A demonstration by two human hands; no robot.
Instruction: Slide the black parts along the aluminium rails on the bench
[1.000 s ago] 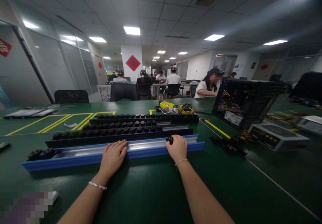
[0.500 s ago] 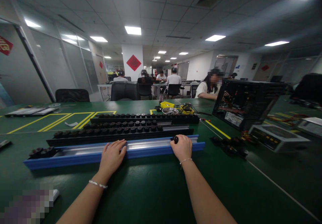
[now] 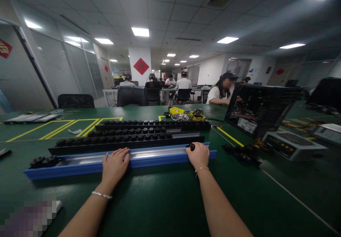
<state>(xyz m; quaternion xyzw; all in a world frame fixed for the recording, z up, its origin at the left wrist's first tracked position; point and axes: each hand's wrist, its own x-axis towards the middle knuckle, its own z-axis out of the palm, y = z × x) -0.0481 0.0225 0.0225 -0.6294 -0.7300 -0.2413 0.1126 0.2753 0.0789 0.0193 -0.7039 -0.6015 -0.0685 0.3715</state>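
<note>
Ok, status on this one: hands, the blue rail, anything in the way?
Left hand flat on blue rail, open. Right hand shut on black knob at rail's right end. Loaded black racks just behind; channel bare between hands.

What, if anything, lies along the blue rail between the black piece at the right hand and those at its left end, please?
Only the left hand, fingers across the blue rail; left of the black piece it otherwise looks bare.
</note>
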